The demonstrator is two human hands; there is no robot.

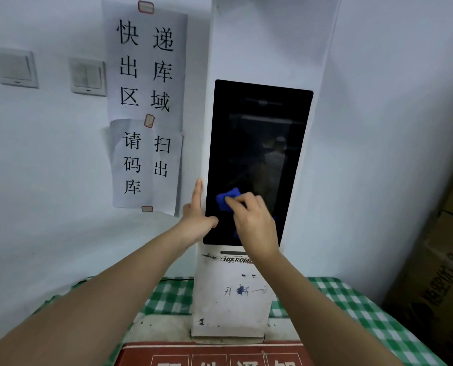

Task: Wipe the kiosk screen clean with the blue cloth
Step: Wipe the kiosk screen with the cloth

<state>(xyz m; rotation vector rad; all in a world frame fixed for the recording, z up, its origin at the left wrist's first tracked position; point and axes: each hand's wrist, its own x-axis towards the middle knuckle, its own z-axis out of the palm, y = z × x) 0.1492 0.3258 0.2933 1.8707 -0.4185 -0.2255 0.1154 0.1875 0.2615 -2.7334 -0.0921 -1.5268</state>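
Note:
A tall white kiosk [230, 307] stands on a table, with a dark, switched-off screen [259, 143] on its front. My right hand [254, 223] presses a bunched blue cloth [226, 199] against the lower left part of the screen. The cloth sticks out above my fingers, and a bit of blue shows below my palm. My left hand [196, 217] rests on the kiosk's left edge, forefinger pointing up along the side and thumb on the screen's lower left border.
Paper notices [146, 107] with printed characters hang on the wall left of the kiosk, beside two light switches [88, 76]. A green checked cloth [357, 307] covers the table. A red box [214, 355] lies in front. Cardboard boxes [441, 273] stand at the right.

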